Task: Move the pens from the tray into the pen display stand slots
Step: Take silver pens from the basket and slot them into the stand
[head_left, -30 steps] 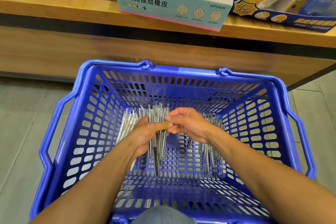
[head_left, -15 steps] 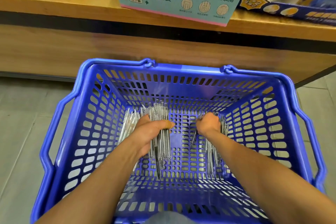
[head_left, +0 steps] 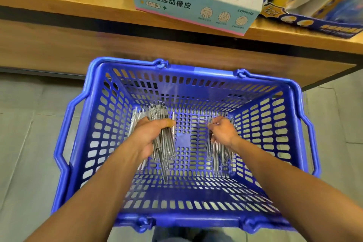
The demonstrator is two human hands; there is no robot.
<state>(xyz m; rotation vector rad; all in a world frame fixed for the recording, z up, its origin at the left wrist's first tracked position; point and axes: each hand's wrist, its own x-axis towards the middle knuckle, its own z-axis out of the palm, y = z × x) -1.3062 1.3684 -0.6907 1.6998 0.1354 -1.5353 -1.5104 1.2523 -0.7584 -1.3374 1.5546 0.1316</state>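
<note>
Below the wooden shelf (head_left: pixel 59 12), the right hand (head_left: pixel 223 130) has left the left hand's (head_left: pixel 151 135) gripped pen bundle (head_left: pixel 164 143) and now closes on more pens (head_left: pixel 218 155) at the basket's (head_left: pixel 196 218) right, so gathering continues.

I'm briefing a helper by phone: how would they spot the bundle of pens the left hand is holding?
Find the blue basket on the floor below the wooden shelf. Inside, on its left side, the left hand grips a bundle of clear pens. Unlike the pens on the right, under the right hand, one long pen sticks out below this bundle.
</note>
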